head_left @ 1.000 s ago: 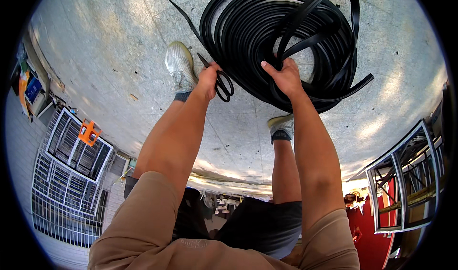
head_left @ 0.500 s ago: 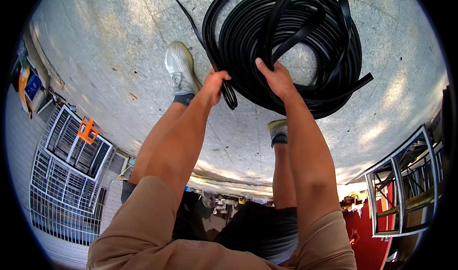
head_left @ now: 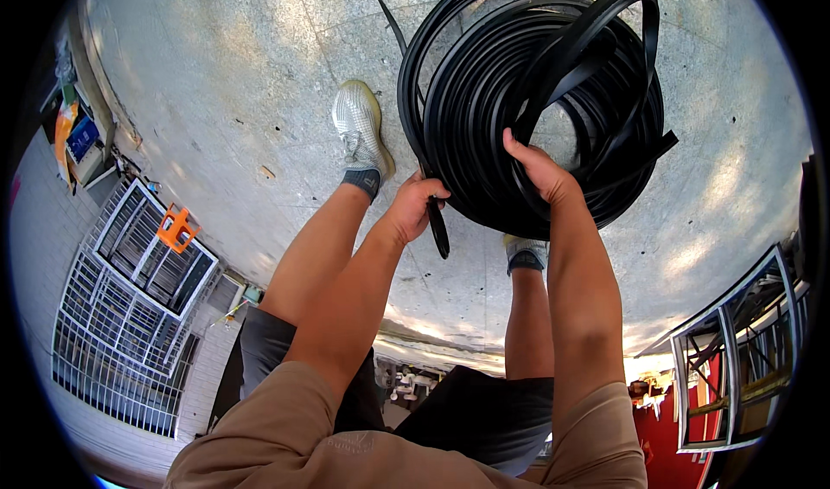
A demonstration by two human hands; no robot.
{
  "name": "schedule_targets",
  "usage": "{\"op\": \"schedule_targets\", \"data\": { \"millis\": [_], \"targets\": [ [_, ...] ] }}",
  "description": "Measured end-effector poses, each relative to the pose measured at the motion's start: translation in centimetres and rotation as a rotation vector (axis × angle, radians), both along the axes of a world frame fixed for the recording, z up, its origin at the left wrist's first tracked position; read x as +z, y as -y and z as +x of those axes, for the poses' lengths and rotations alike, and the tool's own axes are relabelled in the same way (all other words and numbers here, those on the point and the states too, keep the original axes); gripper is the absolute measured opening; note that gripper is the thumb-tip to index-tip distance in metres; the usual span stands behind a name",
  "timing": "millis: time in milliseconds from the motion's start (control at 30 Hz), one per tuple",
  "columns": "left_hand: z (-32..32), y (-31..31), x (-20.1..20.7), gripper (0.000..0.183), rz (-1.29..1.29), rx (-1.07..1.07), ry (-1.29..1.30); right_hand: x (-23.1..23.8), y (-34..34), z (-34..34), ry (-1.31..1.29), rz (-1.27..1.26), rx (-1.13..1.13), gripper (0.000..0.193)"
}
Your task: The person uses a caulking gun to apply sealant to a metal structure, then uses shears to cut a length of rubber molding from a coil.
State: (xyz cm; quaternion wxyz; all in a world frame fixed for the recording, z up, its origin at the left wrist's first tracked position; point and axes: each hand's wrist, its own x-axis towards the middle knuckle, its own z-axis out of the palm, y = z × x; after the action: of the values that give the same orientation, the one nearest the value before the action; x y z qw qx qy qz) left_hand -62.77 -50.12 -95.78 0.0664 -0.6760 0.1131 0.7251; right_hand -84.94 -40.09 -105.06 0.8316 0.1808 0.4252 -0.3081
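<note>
A large coil of black, flat rubber-like strip is in front of me, with a round opening near its middle. My left hand is closed around the strip at the coil's near left edge, and a short folded piece hangs below the fist. My right hand grips the near side of the coil, thumb up beside the opening and the other fingers hidden. A thick loop of strip arches over the coil's top right. One cut end sticks out at the right, while a thin length trails away at the far left.
My left shoe stands left of the coil on the speckled grey pavement; my right shoe is partly under its near edge. Metal grilles and an orange stool are at the left. A metal frame stands at the right.
The coil and both hands have come nearer to me, and the loop on top has swung over to the right. Both hands keep their grip. The view has shifted slightly.
</note>
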Motion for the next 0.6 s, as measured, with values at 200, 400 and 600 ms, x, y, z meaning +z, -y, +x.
{"op": "schedule_targets", "data": {
  "millis": [200,400,600],
  "targets": [
    [0.3,-0.7,-0.7,0.031,-0.059,-0.075,0.072,0.4,-0.4,0.1,-0.021,-0.044,-0.02,0.094],
    [1.8,-0.3,-3.3,0.038,-0.117,-0.234,0.077,-1.6,0.1,1.8,-0.181,-0.064,0.223,0.112],
    [-0.8,-1.1,-5.0,0.041,-0.28,-0.211,0.23,-2.3,-0.1,3.1,-0.26,-0.103,0.159,0.111]
  ]
}}
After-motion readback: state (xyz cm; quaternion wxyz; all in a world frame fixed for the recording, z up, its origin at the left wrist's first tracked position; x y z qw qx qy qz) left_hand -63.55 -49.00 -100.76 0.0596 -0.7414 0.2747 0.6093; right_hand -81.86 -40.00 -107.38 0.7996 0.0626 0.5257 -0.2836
